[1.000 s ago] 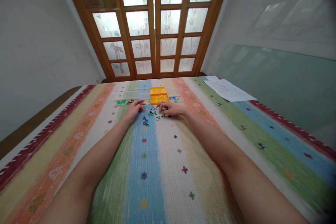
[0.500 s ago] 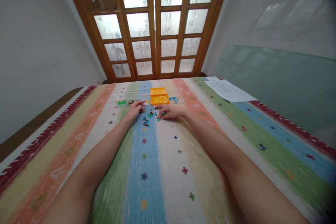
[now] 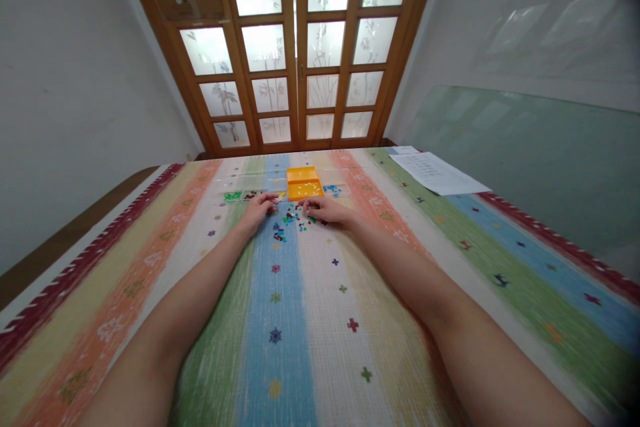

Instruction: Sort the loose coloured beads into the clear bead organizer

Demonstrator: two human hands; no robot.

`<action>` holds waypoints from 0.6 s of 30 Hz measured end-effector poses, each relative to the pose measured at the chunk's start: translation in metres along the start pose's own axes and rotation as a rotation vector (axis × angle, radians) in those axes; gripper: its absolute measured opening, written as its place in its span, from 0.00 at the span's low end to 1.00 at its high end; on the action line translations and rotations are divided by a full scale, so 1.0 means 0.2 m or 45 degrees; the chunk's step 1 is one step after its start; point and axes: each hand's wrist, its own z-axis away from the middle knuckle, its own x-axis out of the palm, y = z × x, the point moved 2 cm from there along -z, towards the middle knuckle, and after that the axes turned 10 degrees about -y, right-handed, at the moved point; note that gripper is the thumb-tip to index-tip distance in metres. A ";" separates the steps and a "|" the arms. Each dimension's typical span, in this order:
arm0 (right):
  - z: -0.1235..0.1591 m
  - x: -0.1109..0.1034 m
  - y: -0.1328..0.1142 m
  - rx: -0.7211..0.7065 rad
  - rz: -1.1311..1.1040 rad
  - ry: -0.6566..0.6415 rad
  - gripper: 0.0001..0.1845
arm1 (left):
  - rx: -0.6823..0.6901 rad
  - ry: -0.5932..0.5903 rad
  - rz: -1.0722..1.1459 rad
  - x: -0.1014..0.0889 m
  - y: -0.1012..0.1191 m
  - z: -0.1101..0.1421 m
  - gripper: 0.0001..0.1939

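Small mixed pieces in blue, dark red, green and white (image 3: pixel 279 235) lie scattered on the striped tablecloth between my hands. My left hand (image 3: pixel 259 210) rests at the left of them, its fingers loosely bent and apart, with nothing visible in them. From the right, my right hand (image 3: pixel 323 209) reaches over the edge of the scatter with fingers curled together; whatever is at its fingertips is too small to make out. Just beyond the hands stands an opened orange box (image 3: pixel 304 175) with pale pieces in its near half.
Clear compartments hold green pieces (image 3: pixel 233 197), dark brown pieces (image 3: pixel 250 195) and blue pieces (image 3: pixel 332 190) on either side of the orange box. Printed paper sheets (image 3: pixel 435 172) lie at the far right of the table. A wooden glass-paned door (image 3: pixel 294 80) is behind the table.
My right hand has moved slightly away from me, toward the orange box, uncovering a few pieces near its fingers. My left hand has barely moved.
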 end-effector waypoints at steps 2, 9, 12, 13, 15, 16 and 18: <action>-0.02 0.01 0.01 -0.088 0.084 0.013 0.01 | -0.003 0.001 -0.013 0.00 0.00 0.00 0.17; -0.04 0.03 0.02 -0.170 0.188 -0.068 0.03 | 0.015 -0.012 0.008 0.01 0.01 0.01 0.16; -0.04 0.05 0.01 -0.214 0.190 -0.122 0.03 | 0.014 -0.017 0.018 0.01 0.00 0.00 0.16; -0.05 0.06 0.00 -0.227 0.182 -0.135 0.03 | 0.013 -0.019 0.021 0.01 0.00 0.00 0.16; -0.05 0.07 0.00 -0.247 0.155 -0.121 0.03 | 0.011 -0.022 0.017 0.01 0.01 0.00 0.16; -0.06 0.08 0.01 -0.248 0.135 -0.084 0.03 | 0.009 -0.021 0.012 0.01 0.01 0.00 0.15; -0.07 0.07 0.04 -0.223 0.104 0.057 0.02 | 0.006 -0.019 -0.001 0.01 0.01 0.01 0.15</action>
